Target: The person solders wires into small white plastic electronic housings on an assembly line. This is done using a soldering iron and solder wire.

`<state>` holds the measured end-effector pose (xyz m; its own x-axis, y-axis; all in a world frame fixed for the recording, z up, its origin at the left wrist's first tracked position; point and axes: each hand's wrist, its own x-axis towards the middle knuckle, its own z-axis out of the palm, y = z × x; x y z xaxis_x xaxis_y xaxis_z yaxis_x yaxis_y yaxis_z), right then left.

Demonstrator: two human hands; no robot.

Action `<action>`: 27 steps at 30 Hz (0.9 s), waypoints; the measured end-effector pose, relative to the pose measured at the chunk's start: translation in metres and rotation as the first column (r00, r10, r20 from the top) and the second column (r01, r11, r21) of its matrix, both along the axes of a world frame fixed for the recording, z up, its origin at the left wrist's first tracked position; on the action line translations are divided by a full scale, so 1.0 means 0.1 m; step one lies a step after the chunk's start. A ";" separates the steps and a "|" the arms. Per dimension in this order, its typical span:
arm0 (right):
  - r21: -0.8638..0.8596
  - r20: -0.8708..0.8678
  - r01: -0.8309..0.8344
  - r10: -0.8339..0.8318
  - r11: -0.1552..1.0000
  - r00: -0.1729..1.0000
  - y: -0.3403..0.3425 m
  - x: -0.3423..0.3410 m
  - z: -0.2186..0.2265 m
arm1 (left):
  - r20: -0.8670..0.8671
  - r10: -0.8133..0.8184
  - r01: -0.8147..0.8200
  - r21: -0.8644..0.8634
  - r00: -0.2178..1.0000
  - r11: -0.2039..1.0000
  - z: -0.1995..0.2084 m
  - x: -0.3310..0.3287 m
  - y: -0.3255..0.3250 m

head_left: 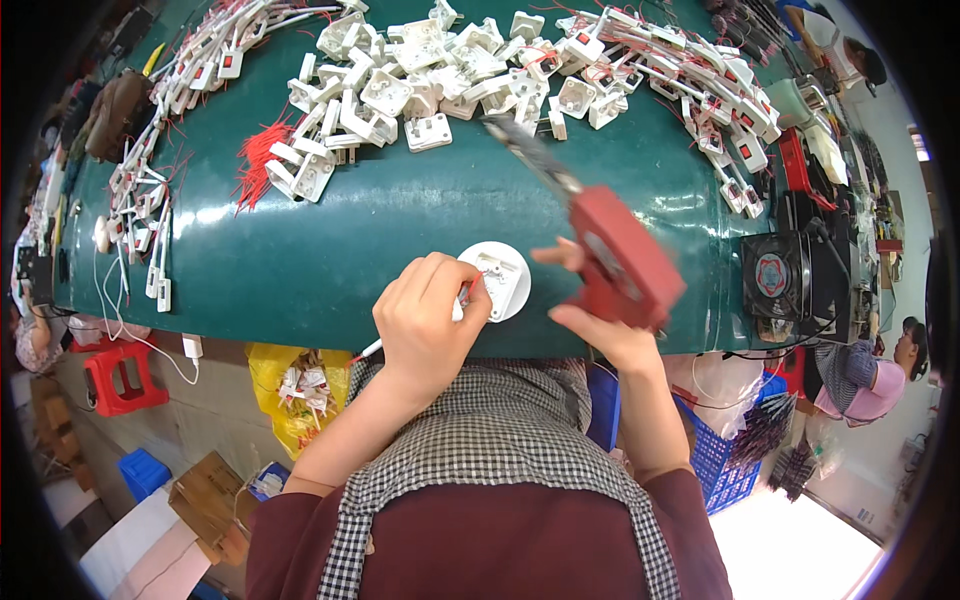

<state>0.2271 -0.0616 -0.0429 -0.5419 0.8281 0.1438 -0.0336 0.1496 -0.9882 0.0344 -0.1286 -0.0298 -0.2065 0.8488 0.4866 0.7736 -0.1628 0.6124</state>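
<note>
Your green-topped bench [400, 205] spans the view, with a heap of white fittings [455, 65] across its far side. Below it, on your right, a blue lattice basket [715, 465] stands by dark, bristly bundles [762, 428]; you cannot tell whether they lie inside it. Below on your left, an open yellow bag [263, 368] holds loose white pieces. Your right hand [618, 335] curls around a blurred red hand tool [625, 260], index finger and thumb extended, its dark metal nose pointing away from you. Your left hand [428, 310] is nearly closed, pinching a red wire [474, 285] over a white housing [496, 284] on a round white disc [514, 258] near the bench's front edge. You seem to be placing the wire; the next move likely calls for a steady pinch and the tool's tip turned toward the housing.
</note>
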 end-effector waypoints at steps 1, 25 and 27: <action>-0.023 -0.091 -0.065 0.062 0.998 0.994 0.08 -0.09 -0.04 | 0.011 -0.025 0.025 -0.019 1.000 0.999 0.02 -0.01 0.02; 0.322 -0.072 0.276 -0.268 0.905 0.961 -0.32 -0.47 -0.39 | 0.308 -0.234 0.318 -0.258 0.922 0.912 0.18 -0.23 0.08; 0.342 -0.098 0.287 -0.270 0.895 0.958 -0.32 -0.47 -0.36 | 0.400 -0.218 0.365 -0.339 0.890 0.867 0.27 -0.27 0.13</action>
<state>0.1802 -0.0934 -0.0791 -0.2818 0.8360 0.4708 0.0151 0.4945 -0.8690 0.0079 -0.1160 -0.0023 -0.0066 0.9990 0.0437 0.4621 -0.0357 0.8861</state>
